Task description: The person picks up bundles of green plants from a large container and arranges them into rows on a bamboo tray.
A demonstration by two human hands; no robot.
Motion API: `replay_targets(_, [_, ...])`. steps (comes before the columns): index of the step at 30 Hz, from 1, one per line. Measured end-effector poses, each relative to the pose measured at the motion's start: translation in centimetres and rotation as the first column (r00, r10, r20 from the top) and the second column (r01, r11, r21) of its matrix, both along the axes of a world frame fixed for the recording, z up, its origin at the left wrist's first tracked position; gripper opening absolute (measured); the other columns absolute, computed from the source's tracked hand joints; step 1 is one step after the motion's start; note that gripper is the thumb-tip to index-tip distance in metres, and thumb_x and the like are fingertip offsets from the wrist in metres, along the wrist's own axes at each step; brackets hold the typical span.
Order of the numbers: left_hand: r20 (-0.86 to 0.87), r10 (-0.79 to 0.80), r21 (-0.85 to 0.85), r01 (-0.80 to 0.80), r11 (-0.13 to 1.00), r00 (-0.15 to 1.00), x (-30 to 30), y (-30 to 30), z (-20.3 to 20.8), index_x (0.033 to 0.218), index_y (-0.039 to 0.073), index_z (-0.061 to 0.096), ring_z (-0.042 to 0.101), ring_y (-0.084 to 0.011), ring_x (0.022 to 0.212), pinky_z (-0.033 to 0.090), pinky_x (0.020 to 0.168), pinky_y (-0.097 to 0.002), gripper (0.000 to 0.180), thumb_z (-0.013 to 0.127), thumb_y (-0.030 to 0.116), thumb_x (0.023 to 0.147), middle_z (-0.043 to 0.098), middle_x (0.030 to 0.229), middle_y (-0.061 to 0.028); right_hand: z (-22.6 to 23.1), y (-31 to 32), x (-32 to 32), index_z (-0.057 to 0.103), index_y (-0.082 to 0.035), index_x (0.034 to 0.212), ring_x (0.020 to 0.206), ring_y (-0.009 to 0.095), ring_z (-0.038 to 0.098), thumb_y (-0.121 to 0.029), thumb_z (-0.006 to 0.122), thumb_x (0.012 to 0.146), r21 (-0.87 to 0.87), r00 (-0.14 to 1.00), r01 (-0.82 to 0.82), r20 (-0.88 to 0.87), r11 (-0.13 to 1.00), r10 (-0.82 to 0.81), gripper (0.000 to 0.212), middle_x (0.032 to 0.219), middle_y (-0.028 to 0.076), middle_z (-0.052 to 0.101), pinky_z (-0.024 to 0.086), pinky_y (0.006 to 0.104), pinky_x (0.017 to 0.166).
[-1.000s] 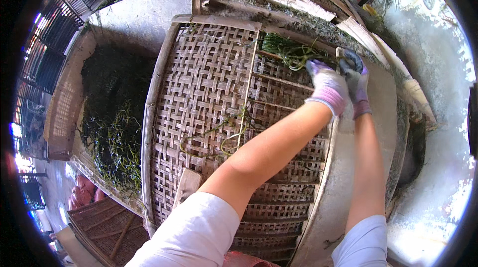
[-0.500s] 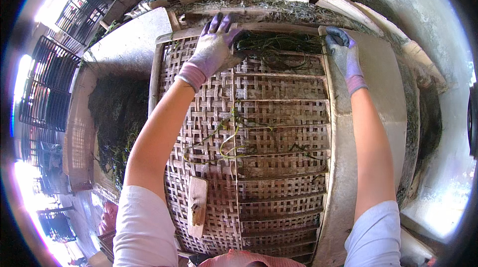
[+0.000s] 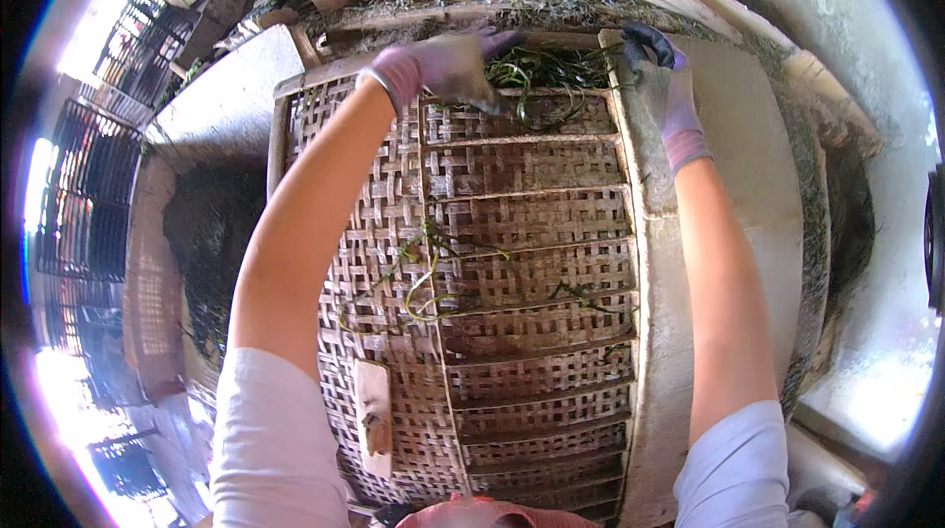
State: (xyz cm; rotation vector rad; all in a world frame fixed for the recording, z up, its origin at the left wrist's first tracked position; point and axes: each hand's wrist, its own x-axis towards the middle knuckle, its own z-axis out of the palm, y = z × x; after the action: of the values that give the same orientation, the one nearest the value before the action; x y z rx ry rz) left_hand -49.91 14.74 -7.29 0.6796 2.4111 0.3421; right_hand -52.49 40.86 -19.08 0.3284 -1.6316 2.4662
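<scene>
Both hands wear pale gloves with purple parts, pink cuffs and dark fingertips. My left hand [image 3: 448,70], blurred by motion, is at the far end of a woven slatted rack [image 3: 532,169]. Its fingers stretch to the right, with the thumb apart below them, beside a clump of long green plant strands [image 3: 551,70]. My right hand [image 3: 669,85] is at the rack's far right corner, fingertips curled toward the thumb near the strands' right end. What lies between those tips is too small to make out.
Loose green strands [image 3: 428,277] lie across the rack's middle. A wooden piece [image 3: 373,420] is on its near left part. Pale boards [image 3: 738,193] flank the rack. A dark heap [image 3: 212,243] sits to the left, and dark slatted racks [image 3: 89,193] stand farther left.
My left hand has swung from pointing away to pointing right, toward the strands. More bright green shows in the clump. The right hand stays at the corner; the whole view has shifted slightly.
</scene>
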Motion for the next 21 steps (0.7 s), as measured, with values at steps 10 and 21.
replay_targets(10, [-0.723,-0.242,-0.299,0.022,0.954,0.648,-4.0,4.7,-6.8,0.138,0.027,0.033,0.03,-0.023,0.133,0.019,0.112,-0.036,0.069,0.064,0.042,0.079,0.028,0.146,-0.0077,1.5,-3.6,-0.3,0.059,0.0,0.112,0.098,0.012,0.056,-0.002,0.048,0.088,0.317,0.972,0.177,-0.206,0.932,-0.115,0.027,0.108,0.006,0.062,0.042,0.023,0.091])
replay_targets(21, [-0.586,0.09,-0.091,-0.175,0.98,0.805,-5.3,-4.3,-6.6,0.133,0.007,0.036,0.048,-0.0188,0.109,0.037,0.096,-0.0314,0.058,0.059,0.027,0.083,0.048,0.126,-0.0129,2.1,-5.9,2.5,0.052,-0.015,0.126,0.106,0.022,0.055,-0.02,0.055,0.087,0.721,0.765,0.608,-0.644,0.332,0.0,0.039,0.124,0.006,0.055,0.043,0.0349,0.096])
